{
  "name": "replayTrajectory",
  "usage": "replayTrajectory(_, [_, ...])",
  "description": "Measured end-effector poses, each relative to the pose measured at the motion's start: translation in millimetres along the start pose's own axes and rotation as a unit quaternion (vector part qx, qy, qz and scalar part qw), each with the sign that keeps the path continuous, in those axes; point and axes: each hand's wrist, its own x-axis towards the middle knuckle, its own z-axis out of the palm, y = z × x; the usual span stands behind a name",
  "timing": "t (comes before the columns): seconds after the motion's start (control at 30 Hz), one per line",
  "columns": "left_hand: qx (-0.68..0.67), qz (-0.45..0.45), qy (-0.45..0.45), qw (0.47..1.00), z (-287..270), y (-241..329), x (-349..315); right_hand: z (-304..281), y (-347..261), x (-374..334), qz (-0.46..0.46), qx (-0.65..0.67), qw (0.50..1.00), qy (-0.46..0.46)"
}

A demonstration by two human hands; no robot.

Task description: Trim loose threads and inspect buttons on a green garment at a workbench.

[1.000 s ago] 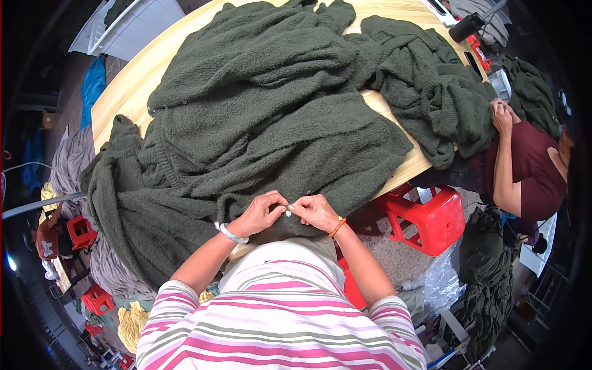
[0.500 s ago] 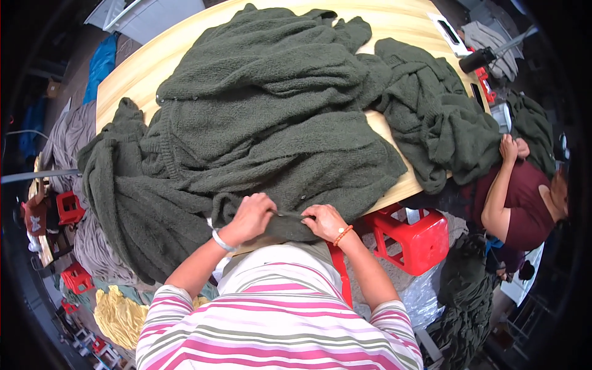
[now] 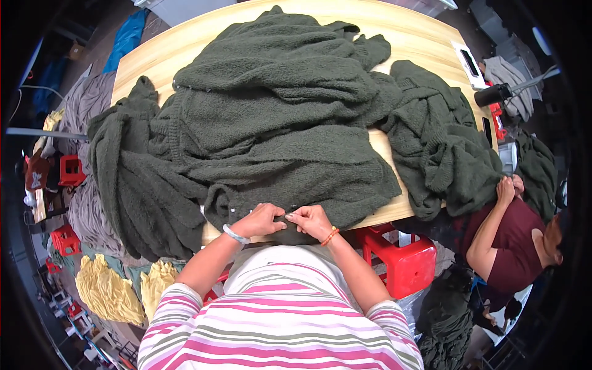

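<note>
A large dark green knit garment [image 3: 277,117] lies in heaped folds over the table, its lower edge hanging at the front near my body. My left hand [image 3: 261,221], a pale bangle on its wrist, pinches the edge of this garment. Close beside it, my right hand [image 3: 312,222], with an orange beaded bracelet, has thumb and forefinger pressed together on the same edge. The fingertips of both hands almost meet. Small pale spots that look like buttons show on the knit just above them. What exactly lies between the fingertips is too small to make out.
The wooden table [image 3: 425,28] carries another green knit piece [image 3: 431,142] at right. A co-worker in a maroon top [image 3: 512,237] handles it. A red stool [image 3: 407,262] stands under the front edge. Grey cloth [image 3: 92,209] and yellow cloth [image 3: 108,290] lie at left.
My hands have come closer together; the stretch of edge held between them has shortened. The whole view has shifted slightly, with the table appearing further right.
</note>
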Motion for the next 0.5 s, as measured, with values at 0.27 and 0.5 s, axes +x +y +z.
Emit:
replayTrajectory(0.27, [-0.101,-0.037,-0.015,0.994,2.7,-10.4,0.6,-19.9,1.4,17.8,0.137,0.116,0.974,-0.139])
replayTrajectory(0.5, [0.052,-0.02,0.048,0.997,10.1,8.5,-7.5,-10.4,-0.6,7.8,-0.148,-0.122,0.978,-0.084])
